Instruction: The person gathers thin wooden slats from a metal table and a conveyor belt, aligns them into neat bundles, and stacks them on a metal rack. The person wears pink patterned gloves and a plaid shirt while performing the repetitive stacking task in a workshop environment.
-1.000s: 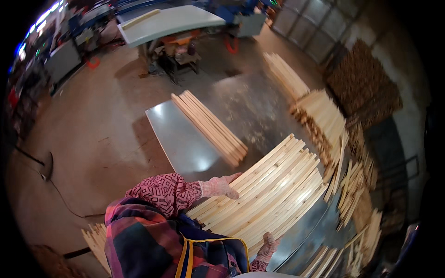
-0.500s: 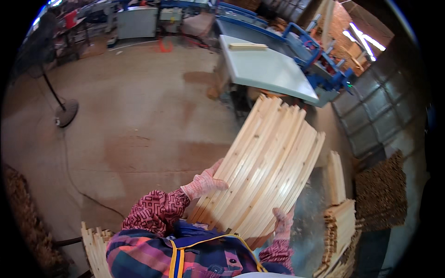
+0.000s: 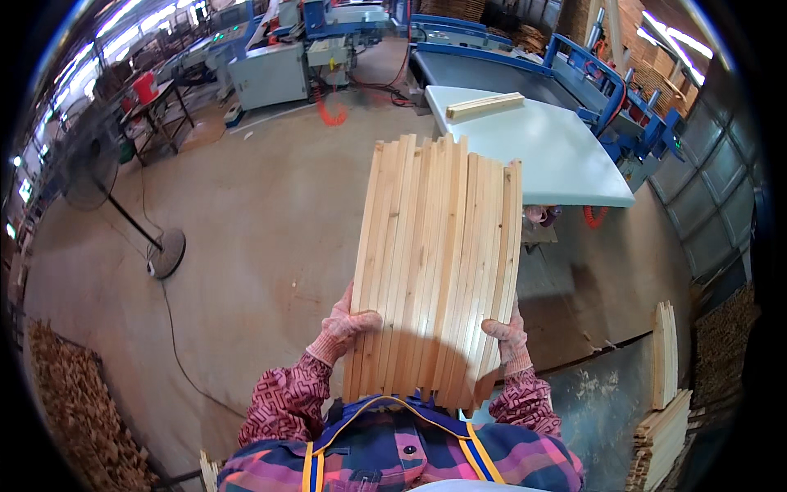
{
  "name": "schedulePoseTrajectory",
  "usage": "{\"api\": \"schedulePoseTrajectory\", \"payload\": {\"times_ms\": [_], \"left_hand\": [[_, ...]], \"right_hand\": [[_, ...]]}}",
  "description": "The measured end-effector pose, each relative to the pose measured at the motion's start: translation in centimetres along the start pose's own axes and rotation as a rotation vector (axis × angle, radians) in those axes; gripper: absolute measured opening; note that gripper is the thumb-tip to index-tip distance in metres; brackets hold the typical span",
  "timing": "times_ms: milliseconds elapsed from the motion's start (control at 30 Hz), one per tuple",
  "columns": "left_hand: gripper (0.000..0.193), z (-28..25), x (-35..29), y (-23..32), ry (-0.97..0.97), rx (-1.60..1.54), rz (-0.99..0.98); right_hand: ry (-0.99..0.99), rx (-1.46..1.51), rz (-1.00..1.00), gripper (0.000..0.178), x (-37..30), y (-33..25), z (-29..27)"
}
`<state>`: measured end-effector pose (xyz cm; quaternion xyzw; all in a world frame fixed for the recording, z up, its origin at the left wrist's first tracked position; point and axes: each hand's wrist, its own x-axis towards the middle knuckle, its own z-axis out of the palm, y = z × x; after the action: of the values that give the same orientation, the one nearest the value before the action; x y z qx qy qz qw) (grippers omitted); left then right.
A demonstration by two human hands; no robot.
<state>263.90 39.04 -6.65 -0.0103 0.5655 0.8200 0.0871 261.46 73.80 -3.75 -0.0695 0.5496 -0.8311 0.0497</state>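
Leftmost, a heap of wood pieces (image 3: pixel 82 410) lies low in view, and above it stands a fan (image 3: pixel 92 160) on a round base, a cable (image 3: pixel 173 336) trailing away across the floor (image 3: pixel 262 205). Behind the fan, a red bucket (image 3: pixel 146 88) sits on a small table (image 3: pixel 157 96); next come a grey cabinet (image 3: pixel 269 79) and an orange coiled hose (image 3: pixel 330 115). Between the fan and the load spreads a broad stretch of floor. The gloved left hand (image 3: pixel 346 328) clamps the near left side of a wide bundle of wooden strips (image 3: pixel 430 271), thumb on top, fingers mostly hidden. The bundle lies between both hands, its far ends uneven. The gloved right hand (image 3: pixel 507 332) grips the opposite side, thumb likewise on top. Beyond, a white table (image 3: pixel 557 148) carries a short wooden bar (image 3: pixel 484 105), with a blue-framed machine (image 3: pixel 512 70) behind; the bundle overlaps this table's left edge in view, and whether they touch cannot be told. At lower right, a metal sheet (image 3: pixel 582 402) shows a dark edge, with stacked wood (image 3: pixel 658 443) at its right.
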Motion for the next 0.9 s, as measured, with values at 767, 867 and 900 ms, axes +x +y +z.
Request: {"api": "schedulePoseTrajectory", "payload": {"times_ms": [767,867,900], "left_hand": [[0.079,-6.3,27.5,9.5,-0.352,1.756,0.499],[0.091,-7.1,30.2,12.8,0.065,1.488,0.565],[0.092,-6.9,33.1,15.7,0.090,1.511,0.459]], "right_hand": [[0.758,-0.013,-0.165,0.048,5.7,14.6,1.3],[0.849,-0.123,-0.139,0.061,7.3,10.3,0.7],[0.858,-0.110,-0.100,0.063,9.9,6.5,2.9]]}}
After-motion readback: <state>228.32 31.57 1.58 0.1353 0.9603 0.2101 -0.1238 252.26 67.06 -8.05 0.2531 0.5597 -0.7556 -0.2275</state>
